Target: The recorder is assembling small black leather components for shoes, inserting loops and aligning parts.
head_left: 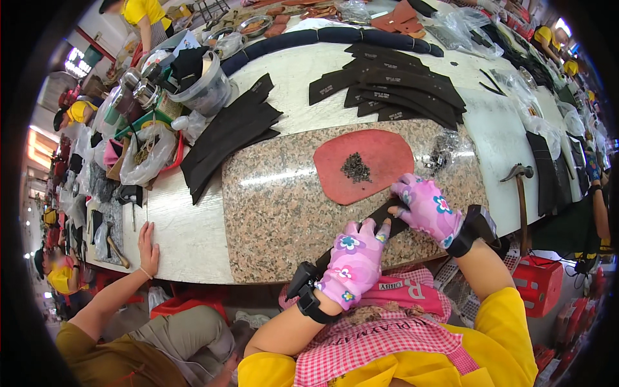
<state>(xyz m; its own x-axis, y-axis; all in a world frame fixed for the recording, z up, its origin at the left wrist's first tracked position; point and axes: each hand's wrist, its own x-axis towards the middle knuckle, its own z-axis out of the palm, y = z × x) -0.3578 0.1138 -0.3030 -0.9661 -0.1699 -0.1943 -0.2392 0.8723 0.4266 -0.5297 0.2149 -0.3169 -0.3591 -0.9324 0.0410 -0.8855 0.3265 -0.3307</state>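
A narrow black piece of flat material (382, 215) lies slantwise over the near edge of a speckled stone slab (271, 213). My left hand (351, 261), in a pink flowered glove with bare fingertips, is closed on its nearer part. In a matching glove, my right hand (429, 208) grips the farther end, fingers curled. Just beyond my hands a red rounded sheet (394, 155) rests on the slab. Small dark metal-looking bits (356, 169) are heaped on it. A clear plastic bag with dark bits (445, 152) sits beside the sheet.
Black cut pieces are fanned in a far stack (406, 84) and a left stack (232, 135). A hammer (521, 187) stands at the right edge. Left are a clear tub (209, 90) and another person's hand (149, 250) on the table. A dark cloth roll (329, 40) curves behind.
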